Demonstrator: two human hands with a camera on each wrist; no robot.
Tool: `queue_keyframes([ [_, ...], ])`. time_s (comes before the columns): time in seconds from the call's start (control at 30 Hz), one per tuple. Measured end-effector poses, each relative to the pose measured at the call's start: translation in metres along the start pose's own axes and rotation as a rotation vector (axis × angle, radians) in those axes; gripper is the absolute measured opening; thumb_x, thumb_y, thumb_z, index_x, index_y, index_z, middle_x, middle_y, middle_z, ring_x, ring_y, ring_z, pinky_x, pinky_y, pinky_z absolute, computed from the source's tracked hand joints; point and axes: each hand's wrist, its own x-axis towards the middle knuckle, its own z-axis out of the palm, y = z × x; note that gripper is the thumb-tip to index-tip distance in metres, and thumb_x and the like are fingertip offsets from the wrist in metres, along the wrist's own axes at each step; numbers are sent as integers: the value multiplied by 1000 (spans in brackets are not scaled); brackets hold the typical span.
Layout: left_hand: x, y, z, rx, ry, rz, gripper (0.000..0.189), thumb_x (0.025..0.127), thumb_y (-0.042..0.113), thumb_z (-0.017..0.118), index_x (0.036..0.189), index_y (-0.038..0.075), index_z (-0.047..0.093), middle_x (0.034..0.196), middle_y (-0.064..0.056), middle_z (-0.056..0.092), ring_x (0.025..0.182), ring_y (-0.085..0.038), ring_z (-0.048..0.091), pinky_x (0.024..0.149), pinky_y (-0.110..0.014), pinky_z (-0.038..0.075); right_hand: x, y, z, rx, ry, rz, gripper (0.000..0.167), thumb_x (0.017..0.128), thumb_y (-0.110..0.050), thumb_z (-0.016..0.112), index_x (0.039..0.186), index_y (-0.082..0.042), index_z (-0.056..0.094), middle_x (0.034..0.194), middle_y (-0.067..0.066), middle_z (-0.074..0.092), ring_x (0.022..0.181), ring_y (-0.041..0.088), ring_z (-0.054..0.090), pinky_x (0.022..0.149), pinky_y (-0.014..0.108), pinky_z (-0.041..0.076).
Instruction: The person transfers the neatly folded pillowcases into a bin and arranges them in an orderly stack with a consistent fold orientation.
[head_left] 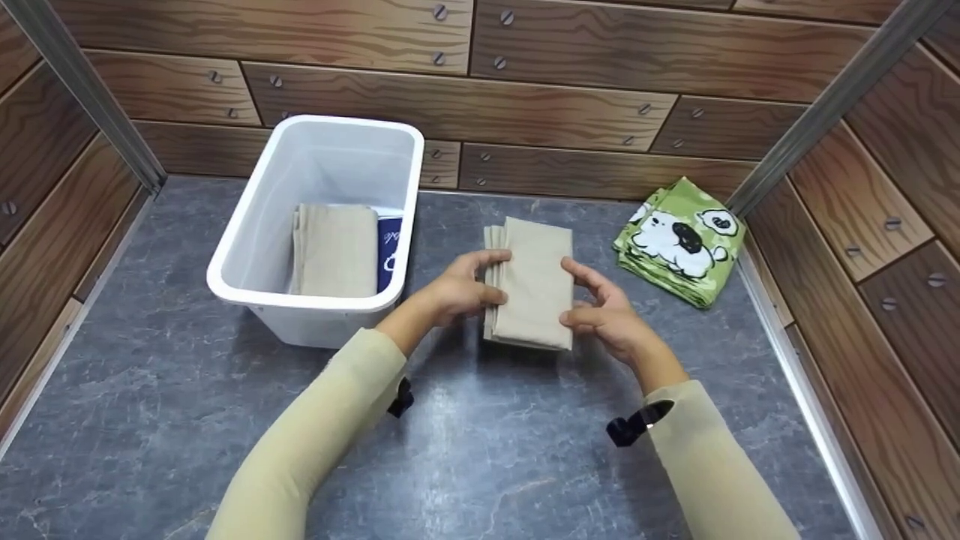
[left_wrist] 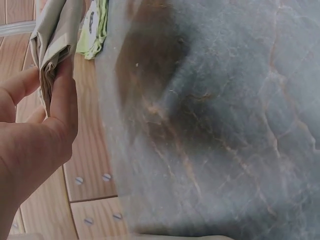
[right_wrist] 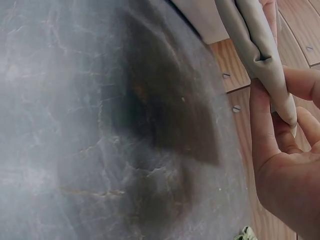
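A folded beige cloth (head_left: pixel 534 281) is held up between both hands, above the dark floor. My left hand (head_left: pixel 459 289) pinches its layered left edge, thumb and fingers on either side, as the left wrist view also shows around the cloth (left_wrist: pixel 55 47). On the opposite edge my right hand (head_left: pixel 611 315) grips with thumb and fingers; the right wrist view shows the cloth's rounded fold (right_wrist: pixel 267 65) between them. The cloth's shadow falls on the floor below. Left of the hands, a white bin (head_left: pixel 322 302) contains another folded beige cloth (head_left: pixel 337 251) and a navy cloth (head_left: pixel 388 255) with white print.
A folded green cloth (head_left: pixel 682 244) with a white dog print lies at the right, by the wall. Wood-patterned walls (head_left: pixel 562 112) enclose the marbled grey floor (head_left: pixel 465 450) at the back and sides. Metal posts (head_left: pixel 825 105) stand at the back corners.
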Motion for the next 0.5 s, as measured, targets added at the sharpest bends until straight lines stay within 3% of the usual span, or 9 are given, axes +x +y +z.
queue_keyframes([
  [0.3,-3,15,0,117,22,67,76,78,-18,65,147,6,46,145,-18,45,121,-30,53,90,-38,57,-2,-14,2,5,-15,-19,92,77,20,63,157,-17,33,144,8,35,100,21,65,75,32,60],
  [0.5,-7,26,-1,162,32,68,75,80,-16,64,148,6,45,150,-16,40,130,-29,47,97,-39,54,0,-21,5,14,-25,-34,93,77,20,62,157,-17,32,145,8,33,102,22,64,77,33,60],
])
